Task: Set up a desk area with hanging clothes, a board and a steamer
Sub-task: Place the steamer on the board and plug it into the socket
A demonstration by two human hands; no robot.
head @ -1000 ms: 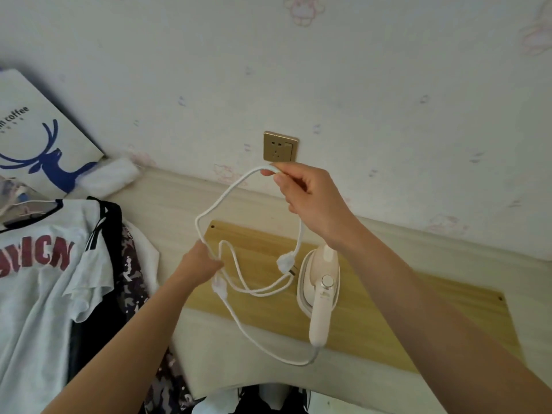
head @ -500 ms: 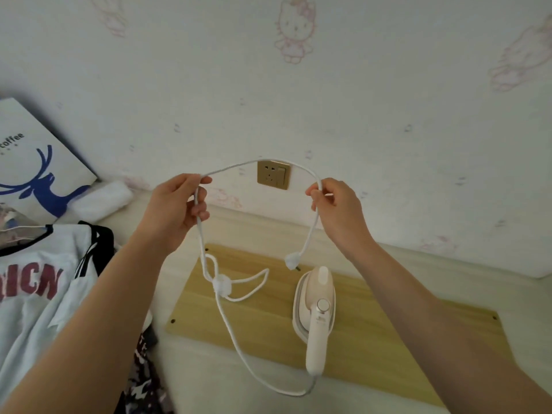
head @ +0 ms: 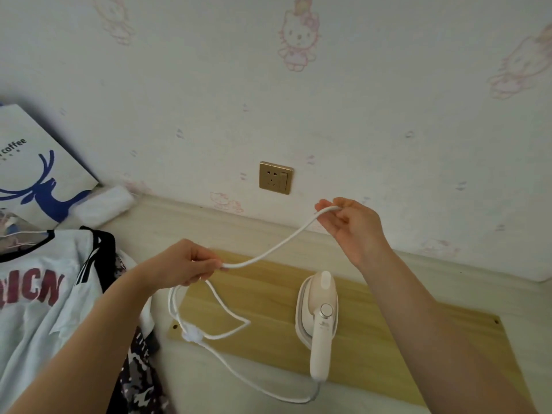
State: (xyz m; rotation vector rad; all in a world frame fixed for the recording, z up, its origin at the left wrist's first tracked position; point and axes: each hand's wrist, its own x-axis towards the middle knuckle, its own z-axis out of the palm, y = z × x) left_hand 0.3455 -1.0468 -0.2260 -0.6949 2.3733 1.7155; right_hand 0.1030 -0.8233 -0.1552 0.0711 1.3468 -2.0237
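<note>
I am pinching the steamer's white cord [head: 268, 249] in both hands: my left hand [head: 182, 264] is curling round it low, and my right hand [head: 352, 225] is lifting its end between thumb and fingers toward the wall socket [head: 275, 177], stretching 1 span straight so it untangles. The steamer [head: 318, 318] is lying on the wooden board [head: 403, 348], beside the hanging clothes [head: 38, 294].

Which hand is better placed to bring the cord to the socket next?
Probably the right hand. It pinches the cord just below the socket, while the left hand grips it lower, over the board. The plug is not visible.
</note>
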